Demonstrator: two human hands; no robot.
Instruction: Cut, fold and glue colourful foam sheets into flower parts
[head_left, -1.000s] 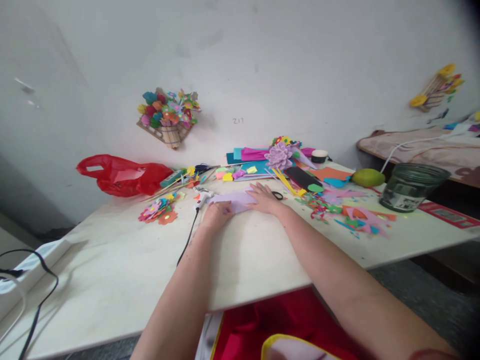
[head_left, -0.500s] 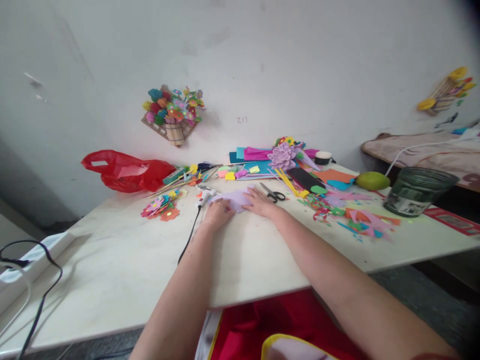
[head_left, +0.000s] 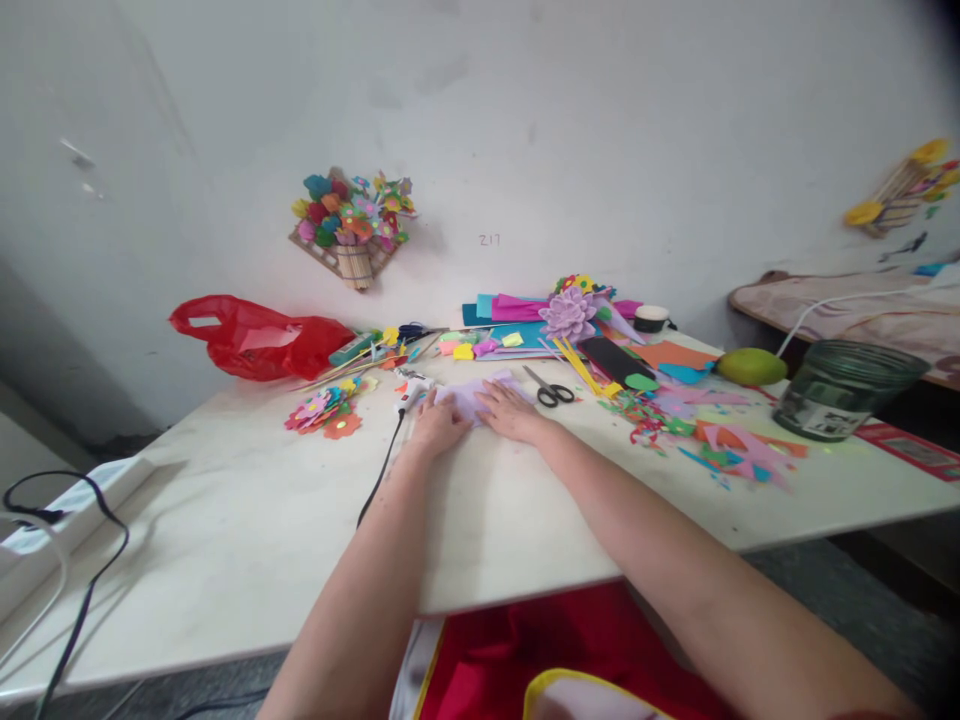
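Note:
A lilac craft sheet (head_left: pixel 466 402), foam or paper, lies on the table between my hands. My right hand (head_left: pixel 511 411) rests flat over its right part with the fingers spread. At the sheet's left edge, my left hand (head_left: pixel 441 425) presses down, its fingers slightly bent and apart. Just beyond the left hand sits a white glue gun (head_left: pixel 411 392) with a black cord running toward me. Black-handled scissors (head_left: pixel 553 394) lie to the right of my right hand. My fingers cover parts of the sheet.
Foam flowers (head_left: pixel 330 408) and a red plastic bag (head_left: pixel 262 340) lie left. A lilac flower (head_left: pixel 570 314) sits on coloured sheets behind. On the right are a phone (head_left: pixel 609 362), colourful scraps (head_left: pixel 739 450), a green fruit (head_left: pixel 750 366) and a glass jar (head_left: pixel 832 395). A power strip (head_left: pixel 82 505) is front left.
My right hand has slid slightly left and nearer to me over the lilac sheet. My left hand's fingers have shifted a little at its edge. The view has moved slightly.

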